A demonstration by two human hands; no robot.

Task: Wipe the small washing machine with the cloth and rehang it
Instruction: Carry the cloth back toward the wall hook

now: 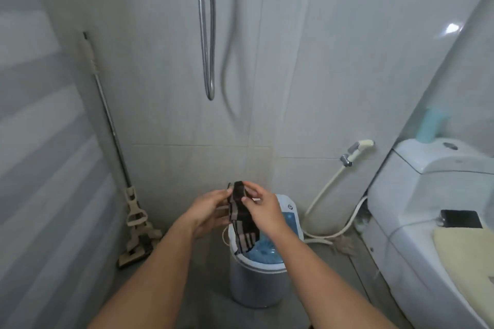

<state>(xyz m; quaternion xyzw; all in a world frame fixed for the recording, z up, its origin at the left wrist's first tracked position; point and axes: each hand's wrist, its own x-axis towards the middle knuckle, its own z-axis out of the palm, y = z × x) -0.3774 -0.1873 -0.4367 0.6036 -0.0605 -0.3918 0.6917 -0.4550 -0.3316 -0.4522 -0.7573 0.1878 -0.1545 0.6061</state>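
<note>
Both hands raised in front of the chest, sharing one grip on the cloth (242, 218): left hand (207, 211) cupped against its left side with fingers curled to the fabric, right hand (263, 211) pinching the upper fold between thumb and fingertips. Dark cloth, striped in brown and pale bands (lower end hanging loose, apparently clear of the tub, though hard to judge from above).

Directly below the grip, on the grey floor (203, 262): small washing machine (256, 278), round grey body, white rim, blue tub interior open to view, a control panel with one knob at its back edge. No readable writing on the panel; too blurred.

Left of the grip, leaning in the corner: mop (133, 222) with metal pole and beige head on the floor. Above the grip, on the pale tiled wall (307, 61): looped metal shower hose (208, 35). Right of the grip: bidet sprayer (358, 149) hung on the wall, its white hose trailing to the floor. Farther right: white toilet (417, 195), a blue bottle (430, 125) on the cistern, a beige mat (462, 251) and a dark flat item (461, 219) on the lid.
</note>
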